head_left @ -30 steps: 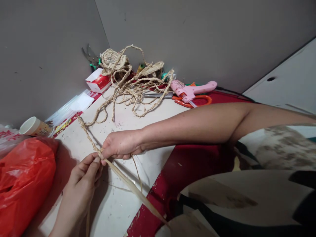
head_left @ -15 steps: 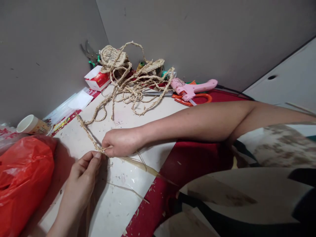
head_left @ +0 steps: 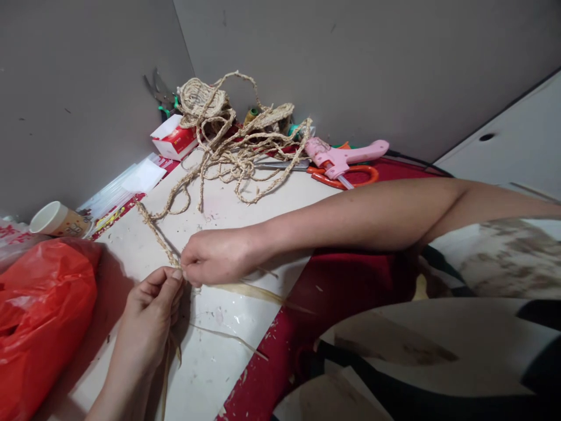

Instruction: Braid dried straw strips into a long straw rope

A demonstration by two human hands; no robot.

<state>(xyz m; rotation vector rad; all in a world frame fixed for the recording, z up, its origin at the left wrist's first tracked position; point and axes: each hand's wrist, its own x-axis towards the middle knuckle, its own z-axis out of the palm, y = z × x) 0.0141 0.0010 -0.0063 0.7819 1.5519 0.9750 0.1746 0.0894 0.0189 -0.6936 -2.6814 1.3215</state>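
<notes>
A braided straw cord (head_left: 158, 238) runs down across the pale board to both hands. My left hand (head_left: 151, 304) pinches its lower end between thumb and forefinger. Right against those fingertips, my right hand (head_left: 219, 254) is closed around loose strands at the same end; its fingers hide most of them. One flat straw strip (head_left: 258, 292) sticks out from under my right hand toward the red cloth. Thin strands (head_left: 165, 374) hang below my left wrist. A narrow loose strip (head_left: 228, 336) lies on the board.
A tangled heap of braided cord (head_left: 219, 137) lies at the back, beside scissors (head_left: 363, 175), a pink glue gun (head_left: 335, 156), a red-and-white box (head_left: 174, 140) and pruning shears (head_left: 160, 93). At left are a paper cup (head_left: 59, 221) and a red plastic bag (head_left: 44, 298).
My right hand has turned and dropped slightly, staying by the left fingertips. Strands sticking out beneath it have shifted, and strands now show below my left hand. The left hand keeps its pinch.
</notes>
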